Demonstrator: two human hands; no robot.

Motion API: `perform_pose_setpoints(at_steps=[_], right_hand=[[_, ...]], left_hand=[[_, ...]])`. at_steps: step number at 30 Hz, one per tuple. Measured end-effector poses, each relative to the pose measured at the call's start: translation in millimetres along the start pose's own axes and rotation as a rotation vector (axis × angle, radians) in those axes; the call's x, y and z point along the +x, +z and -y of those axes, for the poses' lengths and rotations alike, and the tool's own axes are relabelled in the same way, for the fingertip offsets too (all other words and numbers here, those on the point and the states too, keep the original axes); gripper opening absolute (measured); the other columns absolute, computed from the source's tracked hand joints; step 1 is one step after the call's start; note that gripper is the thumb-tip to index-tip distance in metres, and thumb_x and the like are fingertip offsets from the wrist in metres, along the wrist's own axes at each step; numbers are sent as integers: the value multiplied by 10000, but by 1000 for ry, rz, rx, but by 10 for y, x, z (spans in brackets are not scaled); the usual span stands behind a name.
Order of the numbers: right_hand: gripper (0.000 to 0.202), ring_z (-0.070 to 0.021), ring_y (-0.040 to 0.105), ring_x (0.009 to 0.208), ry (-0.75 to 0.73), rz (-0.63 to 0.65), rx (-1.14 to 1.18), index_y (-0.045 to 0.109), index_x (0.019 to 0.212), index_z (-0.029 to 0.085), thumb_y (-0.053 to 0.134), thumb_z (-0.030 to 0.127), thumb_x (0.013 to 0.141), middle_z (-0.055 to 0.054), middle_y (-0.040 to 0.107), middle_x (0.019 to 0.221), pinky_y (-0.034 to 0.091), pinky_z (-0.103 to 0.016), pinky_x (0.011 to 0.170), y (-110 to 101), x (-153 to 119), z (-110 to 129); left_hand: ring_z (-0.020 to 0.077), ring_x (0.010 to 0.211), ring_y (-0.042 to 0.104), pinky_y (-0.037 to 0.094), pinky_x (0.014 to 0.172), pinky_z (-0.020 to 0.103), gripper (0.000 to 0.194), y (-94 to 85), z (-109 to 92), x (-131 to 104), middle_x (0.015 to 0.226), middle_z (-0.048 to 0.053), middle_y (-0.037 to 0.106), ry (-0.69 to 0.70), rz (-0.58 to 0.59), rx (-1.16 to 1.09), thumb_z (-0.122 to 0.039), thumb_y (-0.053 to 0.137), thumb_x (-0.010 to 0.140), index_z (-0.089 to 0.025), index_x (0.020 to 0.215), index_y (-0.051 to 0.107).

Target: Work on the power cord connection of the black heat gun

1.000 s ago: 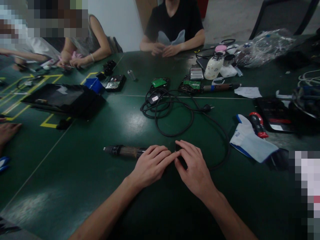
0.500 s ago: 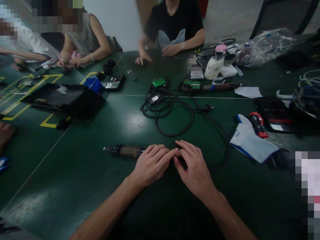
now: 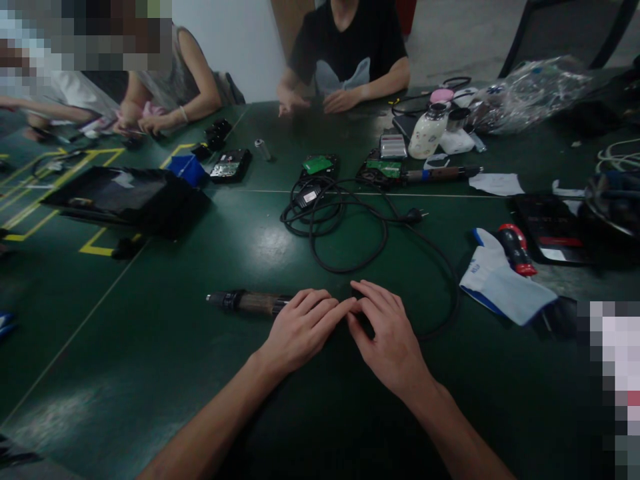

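The screwdriver (image 3: 253, 302) lies crosswise, tip left; over its right end drapes the left hand (image 3: 303, 328), beyond it the right hand (image 3: 389, 337), both palm-down, fingers bent, grip unclear.

Two bare hands, left (image 3: 303, 330) and right (image 3: 387, 333), meet over a dark cylindrical electric screwdriver (image 3: 255, 303) on a green bench (image 3: 200, 387).
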State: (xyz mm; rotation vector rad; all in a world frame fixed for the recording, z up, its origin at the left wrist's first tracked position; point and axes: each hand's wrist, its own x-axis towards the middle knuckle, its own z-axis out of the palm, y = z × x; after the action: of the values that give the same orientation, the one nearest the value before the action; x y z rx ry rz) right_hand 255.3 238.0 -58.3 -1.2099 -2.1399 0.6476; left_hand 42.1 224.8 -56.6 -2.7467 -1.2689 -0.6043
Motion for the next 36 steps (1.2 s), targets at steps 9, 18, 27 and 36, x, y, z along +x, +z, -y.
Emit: perform_pose_setpoints(at_steps=[9,18,27,36], right_hand=[[67,-291,513,1420,-3,-6,0,636,1029,219,581,185,1013,-87,631,1454,429,-533,1152,9,12,-6],[64,-289,514,1420,1,-4,6,629,1003,224,586,178,1008,-84,633,1452,424,-533,1158,13,6,3],[60,-289,514,1418,1,-16,14,628,998,224,588,182,1009,-84,640,1441,429,-532,1150,1,10,5],[88,-305,517,1421,-1,-15,21,633,985,231,581,164,1006,-91,634,1450,431,-567,1146,2,11,16]], left_hand=[[216,1137,644,493,991,400,459,-3,-14,10,1208,61,718,-6,3,18,-190,546,1051,-207,1507,493],[217,1107,654,493,985,401,504,2,-15,15,1187,69,718,-25,-3,-8,-202,543,1051,-203,1547,449],[222,1128,648,487,989,397,504,2,-28,15,1190,70,717,-52,-21,13,-198,552,1049,-186,1542,450],[217,1155,654,479,1024,393,495,17,-24,16,1187,73,724,-48,-57,6,-183,560,1046,-169,1530,458]])
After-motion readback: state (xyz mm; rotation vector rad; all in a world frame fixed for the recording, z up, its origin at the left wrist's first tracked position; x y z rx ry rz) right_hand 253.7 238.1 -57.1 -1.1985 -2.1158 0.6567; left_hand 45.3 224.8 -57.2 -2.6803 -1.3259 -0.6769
